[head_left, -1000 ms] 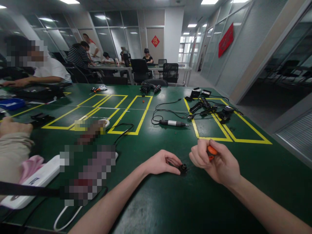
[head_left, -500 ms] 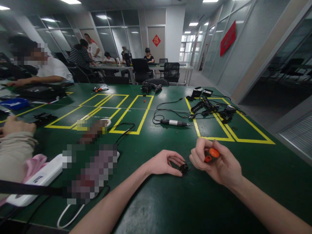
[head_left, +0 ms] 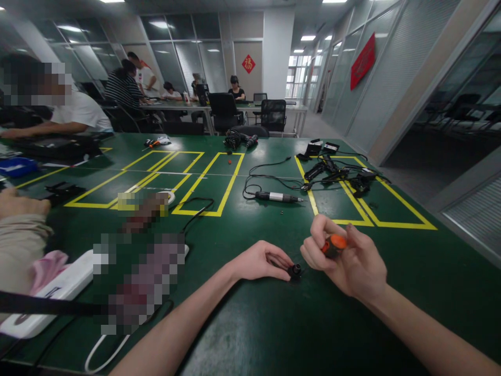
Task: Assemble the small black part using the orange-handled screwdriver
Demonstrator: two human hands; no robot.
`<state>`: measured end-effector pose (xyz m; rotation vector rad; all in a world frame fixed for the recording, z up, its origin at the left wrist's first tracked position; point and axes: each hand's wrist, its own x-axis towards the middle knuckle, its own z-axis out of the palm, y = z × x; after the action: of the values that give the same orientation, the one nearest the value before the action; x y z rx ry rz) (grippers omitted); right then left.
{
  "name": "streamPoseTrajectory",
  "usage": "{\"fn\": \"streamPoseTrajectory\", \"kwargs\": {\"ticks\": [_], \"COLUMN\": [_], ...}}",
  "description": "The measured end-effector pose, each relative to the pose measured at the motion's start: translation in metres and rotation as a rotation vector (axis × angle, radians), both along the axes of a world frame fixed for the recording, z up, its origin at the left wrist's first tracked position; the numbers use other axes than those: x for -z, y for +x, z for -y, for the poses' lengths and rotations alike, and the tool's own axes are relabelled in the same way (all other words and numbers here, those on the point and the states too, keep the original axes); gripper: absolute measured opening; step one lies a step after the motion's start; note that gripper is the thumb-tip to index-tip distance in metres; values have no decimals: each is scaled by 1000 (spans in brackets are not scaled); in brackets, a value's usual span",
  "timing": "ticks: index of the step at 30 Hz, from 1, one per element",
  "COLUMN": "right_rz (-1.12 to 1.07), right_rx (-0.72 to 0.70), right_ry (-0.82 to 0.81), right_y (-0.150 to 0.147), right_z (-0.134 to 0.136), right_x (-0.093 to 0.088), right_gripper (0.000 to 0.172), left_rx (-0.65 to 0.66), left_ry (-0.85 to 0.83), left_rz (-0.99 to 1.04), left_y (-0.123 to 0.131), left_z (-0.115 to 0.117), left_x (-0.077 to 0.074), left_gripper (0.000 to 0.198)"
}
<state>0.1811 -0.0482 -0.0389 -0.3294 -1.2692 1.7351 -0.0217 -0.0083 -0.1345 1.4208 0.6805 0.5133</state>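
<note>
My left hand rests low over the green table, thumb and fingers closed around a small black cylindrical part. A round opening shows at the top of this part. Just to its right, my right hand is raised and wrapped around a screwdriver with an orange and black handle. The handle's orange end faces up toward me. The screwdriver's shaft and tip are hidden, so I cannot tell whether it touches the black part.
Beyond my hands lies a corded electric screwdriver. Black parts and cables are heaped at the right. White power strips lie at the left, near a co-worker's sleeve. Yellow tape marks the table. A power drill stands farther back.
My right hand has shifted slightly left, and the screwdriver handle has turned and tilted a little. My left hand stays on the black part. The whole view has drifted slightly.
</note>
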Motion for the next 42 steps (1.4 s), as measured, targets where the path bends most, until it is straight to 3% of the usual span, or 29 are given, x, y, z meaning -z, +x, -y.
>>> {"fn": "streamPoseTrajectory", "kwargs": {"ticks": [4,8,10,17,21,23,30,34,37,40,42], "right_rz": [10,27,25,-29,1,-17,-37,2,-5,-55,-73], "right_rx": [-7,-59,-74,-56,-27,-30,-57,-48,-52,-75,-68], "right_ry": [42,41,9,16,36,24,27,86,57,10,9], "right_y": [1,4,6,4,3,3,4,3,4,5,5], "right_z": [0,-2,-2,-4,-6,-6,-3,-5,-4,-4,-4], "right_x": [0,1,2,-1,-3,-2,-1,-3,-1,0,1], "right_gripper": [25,52,57,28,51,53,18,39,51,39,28], "left_rx": [35,4,-26,-30,0,18,69,83,58,35,0], "left_ry": [96,141,146,27,-63,-90,-32,98,158,152,143], "left_rz": [-61,-87,-90,-23,25,36,17,-35,-90,-84,-67], "left_y": [0,3,5,5,3,2,0,-1,-1,0,2], "left_z": [1,4,6,3,0,0,-1,0,1,2,3], "left_x": [-2,-6,-7,0,3,3,-2,-9,-10,-5,-1], "left_gripper": [47,61,62,54,52,52,50,39,45,57,54]}}
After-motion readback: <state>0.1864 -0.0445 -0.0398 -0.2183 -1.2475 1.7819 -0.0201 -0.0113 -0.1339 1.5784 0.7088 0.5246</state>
